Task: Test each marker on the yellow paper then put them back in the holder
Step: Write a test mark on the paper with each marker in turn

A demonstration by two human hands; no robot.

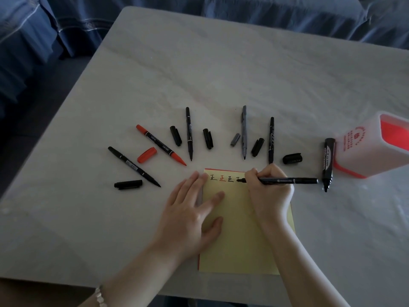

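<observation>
Two hands share the yellow paper (239, 240). The left hand (190, 209) lies flat, likely pinning it. The right hand (269, 191) has its grip pinched on a black marker (287, 180), writing. Beyond, six uncapped markers (189, 134) fan out beside the holder (363, 151).

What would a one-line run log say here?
right hand: writing with black marker | left hand: flat on yellow paper | other markers: uncapped on table
</observation>
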